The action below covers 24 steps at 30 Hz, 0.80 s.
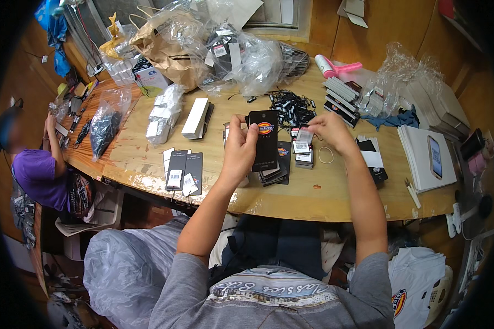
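A black hang tag (pixel 267 151) is held upright in the left hand (pixel 240 143), the thumb pressed on its face and the fingers wrapped behind; whether more tags are gripped beneath it cannot be told. It is raised over the tabletop (pixel 335 192), near the middle of the front edge. In the right hand (pixel 333 134), a small barcode label (pixel 303 136) is pinched between fingers and thumb, above a stack of small labels (pixel 304 160); whether the stack is touched cannot be made out.

Partly covered by the held tag, a pile of black tags (pixel 282 164) is set just beside that stack. A rubber band (pixel 326 155) is laid to the right. Toward the left part of the front edge, stickered tags (pixel 192 167) are spread overlapping. Behind the hands, black cords (pixel 293 107) are heaped. Along the rear edge, clear plastic bags (pixel 258 63) and a brown paper bag (pixel 170 60) are crowded, and a pink-handled roller (pixel 335 67) is placed toward the rear right corner. Near the front right corner, a white box (pixel 422 156) is laid. At the left end, a person in purple (pixel 41 170) is seated.
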### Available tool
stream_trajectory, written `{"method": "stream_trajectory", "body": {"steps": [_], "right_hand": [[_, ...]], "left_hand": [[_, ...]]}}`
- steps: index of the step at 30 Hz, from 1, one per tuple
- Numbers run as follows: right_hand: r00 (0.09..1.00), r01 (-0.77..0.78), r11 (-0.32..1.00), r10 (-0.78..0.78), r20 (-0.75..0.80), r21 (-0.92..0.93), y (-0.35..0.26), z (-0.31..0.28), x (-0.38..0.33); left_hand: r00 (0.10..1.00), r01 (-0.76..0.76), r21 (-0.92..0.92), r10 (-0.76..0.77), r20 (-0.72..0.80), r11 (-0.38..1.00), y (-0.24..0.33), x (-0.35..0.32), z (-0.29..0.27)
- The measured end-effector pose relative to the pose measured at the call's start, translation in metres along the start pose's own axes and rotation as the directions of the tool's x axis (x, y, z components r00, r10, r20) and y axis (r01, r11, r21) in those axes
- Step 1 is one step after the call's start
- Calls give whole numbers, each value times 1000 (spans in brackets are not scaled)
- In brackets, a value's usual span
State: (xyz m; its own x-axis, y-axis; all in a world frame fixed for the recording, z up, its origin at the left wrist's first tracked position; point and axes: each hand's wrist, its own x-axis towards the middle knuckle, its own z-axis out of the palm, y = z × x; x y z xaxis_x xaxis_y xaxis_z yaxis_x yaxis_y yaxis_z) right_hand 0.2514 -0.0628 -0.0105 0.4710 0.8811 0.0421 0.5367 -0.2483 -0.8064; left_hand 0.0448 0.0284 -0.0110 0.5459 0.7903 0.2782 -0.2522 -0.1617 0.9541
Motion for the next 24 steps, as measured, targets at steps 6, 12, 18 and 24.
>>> {"method": "stream_trajectory", "body": {"steps": [6, 12, 18, 24], "right_hand": [[974, 199, 930, -222, 41, 310, -73, -21, -19], [976, 194, 938, -215, 44, 287, -83, -14, -18], [945, 16, 858, -180, -271, -513, 35, -28, 47], [987, -32, 832, -62, -151, -554, 47, -14, 53]], "left_hand": [[998, -21, 173, 10, 65, 985, 10, 0, 25], [998, 32, -62, -28, 56, 998, 11, -4, 39], [984, 159, -271, -130, 120, 949, 35, -14, 23], [959, 227, -310, -157, 234, 923, 38, -25, 11]]}}
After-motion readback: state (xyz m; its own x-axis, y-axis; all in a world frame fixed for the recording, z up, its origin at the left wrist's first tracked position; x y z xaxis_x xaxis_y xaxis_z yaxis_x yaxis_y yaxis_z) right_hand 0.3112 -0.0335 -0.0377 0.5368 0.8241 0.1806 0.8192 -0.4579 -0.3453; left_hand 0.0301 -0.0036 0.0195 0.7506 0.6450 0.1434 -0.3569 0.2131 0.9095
